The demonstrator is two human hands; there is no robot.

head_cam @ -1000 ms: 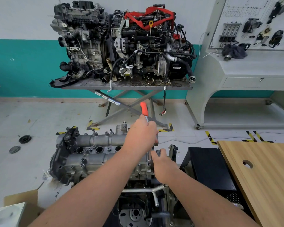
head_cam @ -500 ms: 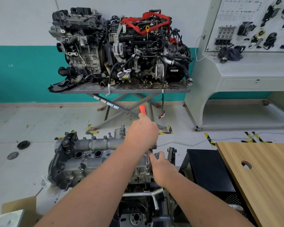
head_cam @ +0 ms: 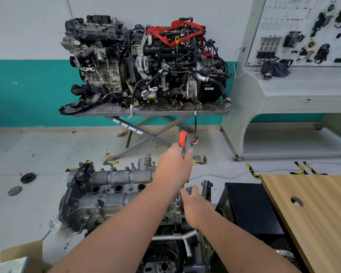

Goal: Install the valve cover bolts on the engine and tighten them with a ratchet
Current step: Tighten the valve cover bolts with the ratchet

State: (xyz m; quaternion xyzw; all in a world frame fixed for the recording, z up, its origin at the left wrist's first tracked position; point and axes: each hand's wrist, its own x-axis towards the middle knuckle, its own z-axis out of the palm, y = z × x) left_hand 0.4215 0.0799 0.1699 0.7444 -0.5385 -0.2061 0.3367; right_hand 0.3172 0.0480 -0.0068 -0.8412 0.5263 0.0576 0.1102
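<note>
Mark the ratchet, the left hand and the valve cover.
ratchet [head_cam: 182,137], head view, on its orange handle end.
left hand [head_cam: 173,170], head view, on the back of the hand.
valve cover [head_cam: 126,175], head view, on its grey top.

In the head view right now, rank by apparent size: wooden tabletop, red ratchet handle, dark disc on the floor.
1. Wooden tabletop, though nearness and cropping affect this.
2. and 3. Dark disc and ratchet handle look alike; unranked.

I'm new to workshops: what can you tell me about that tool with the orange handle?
The ratchet has an orange grip and a slim, shiny metal shaft. It stands nearly upright over the right end of the grey engine. The left hand grips its middle, hiding it; the right hand holds by its lower end.
</note>
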